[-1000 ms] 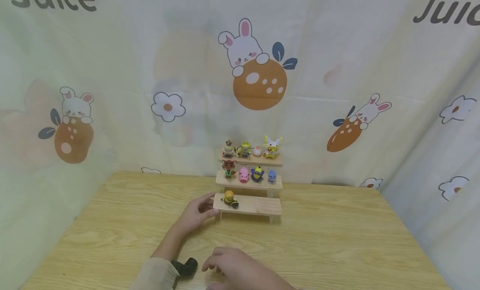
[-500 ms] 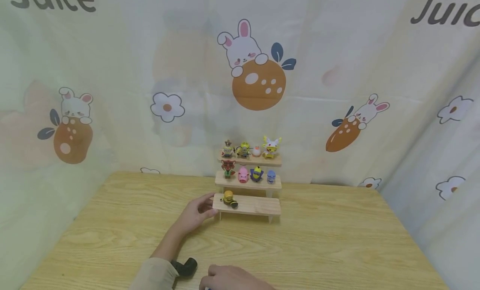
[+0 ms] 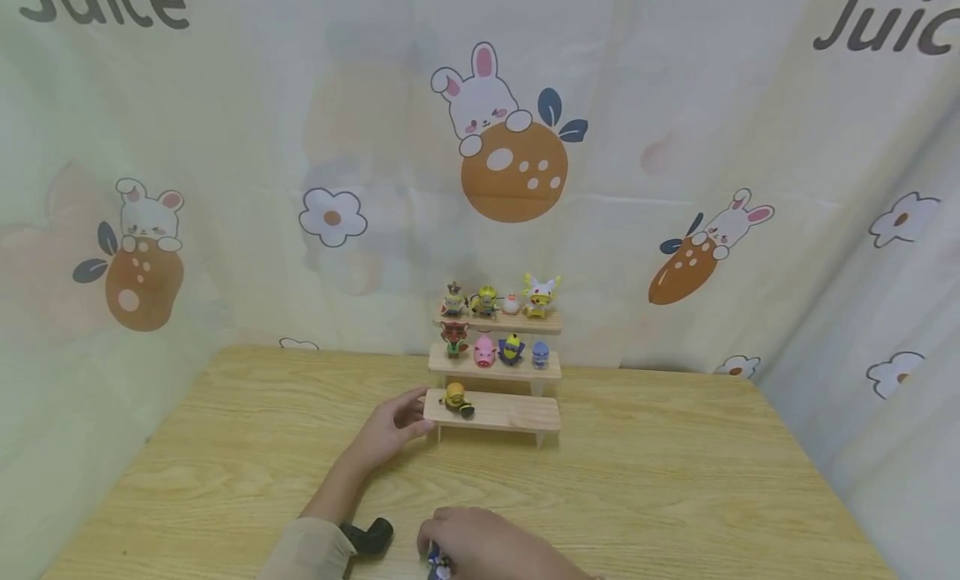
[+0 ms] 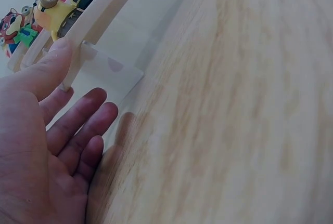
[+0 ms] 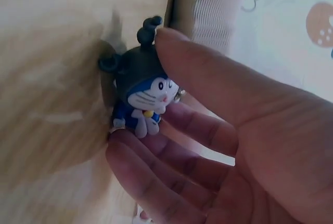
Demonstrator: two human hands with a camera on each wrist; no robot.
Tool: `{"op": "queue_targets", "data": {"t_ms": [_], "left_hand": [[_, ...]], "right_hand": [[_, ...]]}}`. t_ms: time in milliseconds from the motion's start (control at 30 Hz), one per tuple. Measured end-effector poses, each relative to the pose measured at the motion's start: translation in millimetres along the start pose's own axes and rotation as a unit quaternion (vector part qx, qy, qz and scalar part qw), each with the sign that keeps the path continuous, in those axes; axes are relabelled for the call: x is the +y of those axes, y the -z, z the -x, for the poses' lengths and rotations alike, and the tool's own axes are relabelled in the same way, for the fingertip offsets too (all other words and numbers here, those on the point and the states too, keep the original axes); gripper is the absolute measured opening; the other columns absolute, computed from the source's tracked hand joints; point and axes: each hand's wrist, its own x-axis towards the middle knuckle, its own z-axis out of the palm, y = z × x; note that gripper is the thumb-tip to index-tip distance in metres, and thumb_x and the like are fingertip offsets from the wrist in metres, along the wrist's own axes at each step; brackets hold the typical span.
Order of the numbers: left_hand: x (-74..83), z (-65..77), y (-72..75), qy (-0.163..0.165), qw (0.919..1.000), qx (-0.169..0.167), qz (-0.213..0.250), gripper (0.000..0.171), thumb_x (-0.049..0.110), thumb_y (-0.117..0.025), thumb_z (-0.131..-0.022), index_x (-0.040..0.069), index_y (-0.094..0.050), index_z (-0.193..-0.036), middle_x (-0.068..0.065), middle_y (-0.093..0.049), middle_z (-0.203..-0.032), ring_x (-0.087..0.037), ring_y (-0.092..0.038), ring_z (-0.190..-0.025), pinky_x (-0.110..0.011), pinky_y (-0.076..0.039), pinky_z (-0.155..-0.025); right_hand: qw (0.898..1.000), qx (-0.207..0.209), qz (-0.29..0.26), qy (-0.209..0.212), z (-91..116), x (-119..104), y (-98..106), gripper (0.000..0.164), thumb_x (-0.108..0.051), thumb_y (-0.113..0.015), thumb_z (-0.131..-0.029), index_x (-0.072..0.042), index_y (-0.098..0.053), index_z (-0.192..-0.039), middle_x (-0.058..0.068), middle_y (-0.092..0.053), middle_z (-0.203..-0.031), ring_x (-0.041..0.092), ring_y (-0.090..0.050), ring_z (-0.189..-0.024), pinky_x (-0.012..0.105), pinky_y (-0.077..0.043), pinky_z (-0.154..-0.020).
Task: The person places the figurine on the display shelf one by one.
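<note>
My right hand [image 3: 491, 542] holds a small blue-and-white cat figurine [image 5: 151, 96] with a dark horned hat, near the table's front. In the right wrist view the thumb lies against its head and the fingers are curled below it. At the left end of the lowest wooden shelf [image 3: 510, 412], my left hand [image 3: 390, 430] grips the edge. The left wrist view shows its thumb on the wood and a fingertip by the clear leg [image 4: 106, 68]. A yellow figurine in dark clothes [image 3: 456, 400] lies on that shelf's left part.
Behind rise a middle shelf [image 3: 495, 365] with several figurines, among them a pink pig [image 3: 484, 352], and a top shelf [image 3: 498, 320] with several more. A black curved object [image 3: 372, 537] lies by the left sleeve. A patterned curtain [image 3: 375, 130] hangs behind the wooden table [image 3: 660, 472].
My right hand drew back towards the table's front edge, then came forward again with the cat figurine showing in its fingers. The left hand has stayed at the shelf's end.
</note>
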Motion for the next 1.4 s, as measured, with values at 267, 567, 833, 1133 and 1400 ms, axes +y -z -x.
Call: {"op": "queue_targets", "data": {"t_ms": [267,567,833,1133,1400], "left_hand": [[25.9,9.9,5.1,-0.004,0.9999,-0.014,-0.003,0.058,0.016,-0.066,-0.089,0.001,-0.043,-0.14,-0.018,-0.064,-0.114,-0.029,-0.062,-0.103,-0.037,-0.05,-0.088],[5.1,3.3,1.6,-0.006,0.9999,-0.007,-0.004,0.06,0.023,-0.068,-0.088,0.007,-0.044,-0.141,-0.013,-0.065,-0.114,-0.023,-0.063,-0.101,-0.029,-0.049,-0.084],[0.9,1.6,3.6,-0.017,0.9998,-0.01,0.007,0.063,0.029,-0.069,-0.087,0.008,-0.045,-0.141,-0.012,-0.066,-0.114,-0.022,-0.062,-0.1,-0.03,-0.049,-0.085],[3.1,2.9,2.9,-0.009,0.9999,-0.009,0.002,0.063,0.029,-0.069,-0.087,0.009,-0.045,-0.141,-0.011,-0.066,-0.114,-0.022,-0.063,-0.101,-0.031,-0.05,-0.086],[4.7,2.8,2.5,-0.009,0.9999,-0.009,0.005,0.063,0.029,-0.069,-0.087,0.009,-0.045,-0.141,-0.011,-0.066,-0.114,-0.022,-0.063,-0.102,-0.031,-0.049,-0.088]], "right_hand": [[1.0,0.012,-0.027,0.008,7.3,22.2,11.7,0.032,-0.033,-0.078,-0.077,-0.023,-0.066,-0.106,-0.016,-0.056,-0.093,-0.005,-0.049,-0.077,0.016,-0.046,-0.071],[0.999,0.043,-0.022,0.012,9.8,38.0,18.6,0.027,-0.032,-0.08,-0.073,-0.025,-0.062,-0.091,-0.017,-0.05,-0.084,-0.004,-0.046,-0.07,0.014,-0.041,-0.063],[0.997,0.046,-0.055,0.022,8.9,45.6,20.6,0.035,-0.032,-0.082,-0.072,-0.023,-0.057,-0.094,-0.016,-0.047,-0.089,-0.004,-0.045,-0.075,0.013,-0.042,-0.066],[0.991,0.085,-0.098,0.018,4.8,56.4,21.1,0.037,-0.037,-0.083,-0.069,-0.023,-0.056,-0.092,-0.013,-0.048,-0.092,-0.001,-0.045,-0.081,0.015,-0.042,-0.071],[0.982,0.123,-0.143,0.033,6.5,70.5,29.4,0.03,-0.031,-0.08,-0.074,-0.023,-0.058,-0.093,-0.014,-0.056,-0.089,0.0,-0.052,-0.08,0.018,-0.046,-0.072]]}}
